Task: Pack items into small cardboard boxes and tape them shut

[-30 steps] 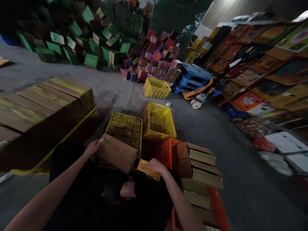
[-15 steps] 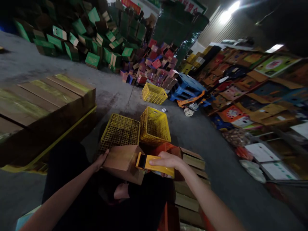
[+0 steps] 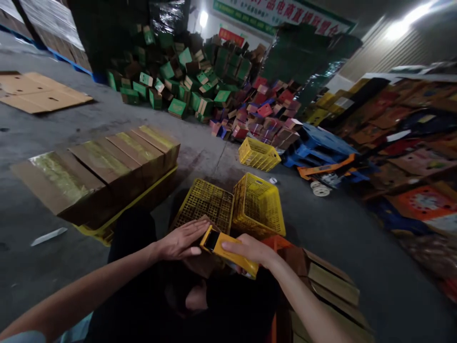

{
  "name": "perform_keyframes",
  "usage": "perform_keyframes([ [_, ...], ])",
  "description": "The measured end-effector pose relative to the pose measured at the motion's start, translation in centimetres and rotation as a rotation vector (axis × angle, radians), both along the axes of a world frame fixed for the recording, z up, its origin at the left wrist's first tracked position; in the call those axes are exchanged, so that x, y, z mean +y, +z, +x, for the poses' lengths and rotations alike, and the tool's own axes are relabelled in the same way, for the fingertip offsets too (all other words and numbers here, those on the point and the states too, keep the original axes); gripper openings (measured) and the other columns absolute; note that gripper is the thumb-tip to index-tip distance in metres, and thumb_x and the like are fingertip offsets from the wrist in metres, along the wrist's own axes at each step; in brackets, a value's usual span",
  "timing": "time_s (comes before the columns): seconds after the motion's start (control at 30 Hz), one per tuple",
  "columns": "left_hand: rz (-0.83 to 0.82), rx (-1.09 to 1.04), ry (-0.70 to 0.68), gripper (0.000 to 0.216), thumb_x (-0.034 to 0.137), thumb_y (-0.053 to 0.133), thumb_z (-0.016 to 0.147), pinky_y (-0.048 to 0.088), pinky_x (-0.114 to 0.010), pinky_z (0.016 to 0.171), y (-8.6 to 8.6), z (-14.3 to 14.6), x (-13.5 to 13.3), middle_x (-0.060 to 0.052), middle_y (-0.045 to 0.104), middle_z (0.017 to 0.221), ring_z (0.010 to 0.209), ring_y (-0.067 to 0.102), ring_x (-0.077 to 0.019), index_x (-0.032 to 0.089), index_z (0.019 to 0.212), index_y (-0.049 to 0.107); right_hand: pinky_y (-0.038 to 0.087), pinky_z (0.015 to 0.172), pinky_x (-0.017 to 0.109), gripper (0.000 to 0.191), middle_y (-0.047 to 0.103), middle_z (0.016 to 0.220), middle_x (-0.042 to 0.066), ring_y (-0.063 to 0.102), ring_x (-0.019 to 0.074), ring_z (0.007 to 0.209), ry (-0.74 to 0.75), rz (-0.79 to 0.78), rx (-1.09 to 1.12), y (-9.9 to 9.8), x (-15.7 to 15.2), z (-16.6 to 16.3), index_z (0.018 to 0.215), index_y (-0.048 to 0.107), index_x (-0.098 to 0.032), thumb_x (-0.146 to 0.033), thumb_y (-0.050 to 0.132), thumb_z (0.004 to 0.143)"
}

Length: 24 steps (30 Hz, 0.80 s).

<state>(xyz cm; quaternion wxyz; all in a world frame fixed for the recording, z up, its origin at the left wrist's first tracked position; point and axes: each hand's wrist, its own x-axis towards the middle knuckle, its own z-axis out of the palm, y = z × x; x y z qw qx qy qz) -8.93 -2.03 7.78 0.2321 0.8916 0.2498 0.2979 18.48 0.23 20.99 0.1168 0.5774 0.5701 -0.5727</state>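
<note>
My right hand [image 3: 248,252] is wrapped round a yellow tape dispenser [image 3: 228,248], its black-and-yellow front end pointing left. That end sits at the upper edge of a brown cardboard box [image 3: 203,264] over my lap. My left hand [image 3: 182,240] lies flat across the box with fingers stretched out, close to the dispenser's front. The two hands and the dispenser cover most of the box. Just beyond it are an overturned-looking yellow crate [image 3: 209,200] with a grid surface and an upright yellow crate [image 3: 259,205].
Taped cartons [image 3: 117,159] fill a yellow crate at left. More cartons [image 3: 332,286] stand at my right in an orange crate [image 3: 280,243]. Farther off are a third yellow crate [image 3: 259,155], heaped green boxes [image 3: 178,107], blue pallets [image 3: 321,145] and an orange pallet jack [image 3: 326,169].
My left hand has moved from the box's left side onto its top, beside the dispenser. The box has tilted and shows less. The view has swung left.
</note>
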Motion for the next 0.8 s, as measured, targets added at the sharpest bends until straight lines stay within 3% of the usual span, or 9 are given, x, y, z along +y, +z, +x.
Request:
perform_keyframes([
  [0.2, 0.122, 0.126, 0.052, 0.087, 0.063, 0.038, 0.101, 0.014, -0.051, 0.126, -1.6, -1.3, 0.5, -0.015, 0.029, 0.164, 0.154, 0.023, -0.0283, 0.021, 0.164, -0.004, 0.05, 0.047, 0.02, 0.061, 0.072, 0.059, 0.006, 0.066, 0.0167, 0.05, 0.016, 0.02, 0.064, -0.8, -0.4, -0.3, 0.075, 0.068, -0.015, -0.075, 0.058, 0.084],
  [0.8, 0.167, 0.151, 0.073, 0.092, 0.07, 0.044, 0.096, 0.004, -0.054, 0.126, -1.1, -1.7, 0.9, -0.015, 0.032, 0.163, 0.152, 0.029, -0.0304, 0.023, 0.164, 0.004, 0.048, 0.046, 0.02, 0.054, 0.071, 0.062, 0.004, 0.065, 0.0149, 0.047, -0.085, -0.02, 0.054, -0.4, -2.0, 3.1, 0.08, 0.067, -0.016, -0.069, 0.064, 0.081],
])
